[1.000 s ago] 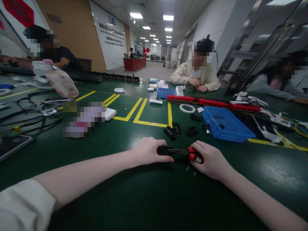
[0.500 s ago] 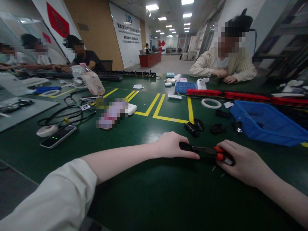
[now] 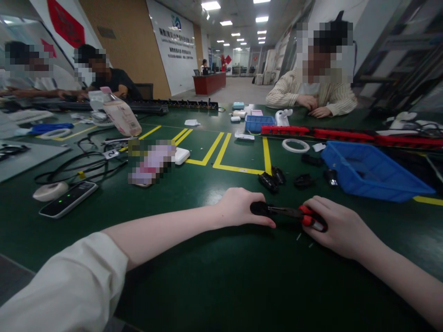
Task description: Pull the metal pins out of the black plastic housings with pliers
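Observation:
My right hand (image 3: pixel 334 226) is closed around the red-and-black handles of a pair of pliers (image 3: pixel 306 216). The jaws point left and meet a small black part (image 3: pixel 260 208), whose exact kind I cannot make out. My left hand (image 3: pixel 242 207) grips that part between thumb and fingers, just above the table. Under the pliers, two thin pale slivers (image 3: pixel 298 236) lie on the green table. Beyond my hands are several similar black pieces (image 3: pixel 268 182), some close to a blue bin (image 3: pixel 377 177).
A phone (image 3: pixel 152 166), a white case (image 3: pixel 181 156), a device with green lights (image 3: pixel 69 199) and black cables (image 3: pixel 83 161) lie to the left. A bottle (image 3: pixel 121 113) stands behind them. Red strips (image 3: pixel 341 134) and a white ring (image 3: pixel 295 145) are at right. A person (image 3: pixel 311 87) sits opposite.
The view has shifted slightly to the right, so everything appears further left. Both hands keep the same hold on the pliers and the black part.

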`<state>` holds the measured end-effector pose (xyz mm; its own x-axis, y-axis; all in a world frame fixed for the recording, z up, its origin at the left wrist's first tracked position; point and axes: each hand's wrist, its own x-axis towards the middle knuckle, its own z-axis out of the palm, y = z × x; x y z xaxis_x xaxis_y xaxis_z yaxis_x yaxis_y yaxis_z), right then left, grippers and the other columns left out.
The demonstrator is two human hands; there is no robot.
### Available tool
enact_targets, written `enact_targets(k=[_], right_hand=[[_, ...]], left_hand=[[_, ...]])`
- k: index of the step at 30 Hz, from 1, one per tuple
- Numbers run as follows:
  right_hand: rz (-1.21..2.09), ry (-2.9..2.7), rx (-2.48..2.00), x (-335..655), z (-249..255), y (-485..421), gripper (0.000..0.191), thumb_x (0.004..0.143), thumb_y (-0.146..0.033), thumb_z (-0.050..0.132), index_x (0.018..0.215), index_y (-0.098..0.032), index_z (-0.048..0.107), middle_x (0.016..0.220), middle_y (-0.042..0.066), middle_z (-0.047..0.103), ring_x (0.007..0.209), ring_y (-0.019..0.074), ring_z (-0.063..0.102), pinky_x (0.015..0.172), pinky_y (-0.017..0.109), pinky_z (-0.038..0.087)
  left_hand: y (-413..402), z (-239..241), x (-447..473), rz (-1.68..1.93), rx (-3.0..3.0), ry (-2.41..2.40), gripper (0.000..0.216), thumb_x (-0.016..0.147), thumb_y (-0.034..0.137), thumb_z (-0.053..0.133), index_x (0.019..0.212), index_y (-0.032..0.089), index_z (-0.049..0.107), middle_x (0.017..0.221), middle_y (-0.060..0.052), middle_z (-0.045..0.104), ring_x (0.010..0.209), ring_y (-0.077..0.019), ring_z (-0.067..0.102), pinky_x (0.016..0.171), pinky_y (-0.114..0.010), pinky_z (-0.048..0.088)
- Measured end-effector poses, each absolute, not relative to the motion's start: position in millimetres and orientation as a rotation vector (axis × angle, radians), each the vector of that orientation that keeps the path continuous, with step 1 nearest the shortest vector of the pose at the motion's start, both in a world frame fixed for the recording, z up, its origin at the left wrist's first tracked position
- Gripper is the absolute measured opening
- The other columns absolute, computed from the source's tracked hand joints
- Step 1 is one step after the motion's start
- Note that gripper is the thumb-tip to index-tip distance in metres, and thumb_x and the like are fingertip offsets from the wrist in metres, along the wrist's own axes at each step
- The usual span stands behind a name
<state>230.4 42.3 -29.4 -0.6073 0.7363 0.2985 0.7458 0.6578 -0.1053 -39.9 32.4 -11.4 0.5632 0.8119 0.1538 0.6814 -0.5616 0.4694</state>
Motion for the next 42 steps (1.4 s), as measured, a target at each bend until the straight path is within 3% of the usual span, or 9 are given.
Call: enact_targets(k=[24, 37, 42], right_hand=[[-0.065, -2.582, -1.154, 226.6, -23.5, 36.7, 0.019, 0.074, -0.029, 0.056, 0.091, -0.02, 0.055, 0.086, 0.006, 0.059, 0.074, 0.0182, 0.055, 0.061, 0.03, 0.044], [-0.09, -2.562, -1.16, 224.5, -19.7, 35.2, 0.017, 0.073, -0.029, 0.056, 0.088, -0.02, 0.054, 0.083, 0.005, 0.059, 0.071, 0.0171, 0.055, 0.059, 0.029, 0.044], [-0.088, -2.536, -1.159, 225.6, -21.0, 35.1, 0.028, 0.073, -0.029, 0.056, 0.099, -0.018, 0.052, 0.089, 0.007, 0.061, 0.076, 0.0187, 0.058, 0.063, 0.031, 0.047]], left_hand=[[32.3, -7.7, -41.1, 0.441, 2.339, 1.164, 0.048, 0.073, 0.067, 0.061, 0.079, 0.019, 0.065, 0.06, 0.004, 0.058, 0.054, -0.011, 0.051, 0.052, -0.021, 0.029], [30.6, -7.3, -40.5, 0.494, 2.331, 1.161, 0.044, 0.073, 0.061, 0.065, 0.088, 0.019, 0.064, 0.073, 0.002, 0.064, 0.064, -0.0129, 0.058, 0.054, -0.022, 0.034], [31.0, -7.0, -40.5, 0.508, 2.31, 1.155, 0.042, 0.074, 0.059, 0.066, 0.09, 0.02, 0.064, 0.074, 0.002, 0.065, 0.064, -0.0127, 0.058, 0.054, -0.021, 0.034]])
